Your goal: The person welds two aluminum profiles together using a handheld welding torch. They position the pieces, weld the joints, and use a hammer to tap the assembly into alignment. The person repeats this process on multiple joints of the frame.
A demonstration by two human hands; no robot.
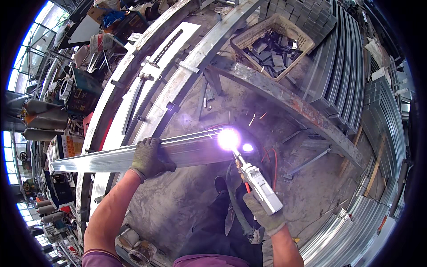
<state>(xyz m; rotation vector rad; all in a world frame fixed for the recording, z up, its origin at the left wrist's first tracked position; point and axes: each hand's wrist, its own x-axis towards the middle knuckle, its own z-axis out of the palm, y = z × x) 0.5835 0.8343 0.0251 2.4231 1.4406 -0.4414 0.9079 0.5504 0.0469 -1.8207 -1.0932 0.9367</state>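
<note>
My left hand (150, 159), in a grey-green work glove, is closed around a long metal profile (191, 150) that runs from the left toward the middle. The fingers wrap over its upper edge. My right hand (265, 214), gloved too, grips a silver handheld welding torch (262, 186) with a red part near its grip. The torch points up and left at the profile's right end. A blinding violet-white glow (228, 139) burns at its tip and hides the exact contact spot. Small sparks fly off above it.
Long steel beams of a work frame (178, 93) cross the upper left, with a hammer (145, 77) on a plate. A plastic crate (307, 42) of dark metal pieces stands at the back. Stacked metal profiles (342, 66) fill the right. A red hose (275, 164) lies near the torch.
</note>
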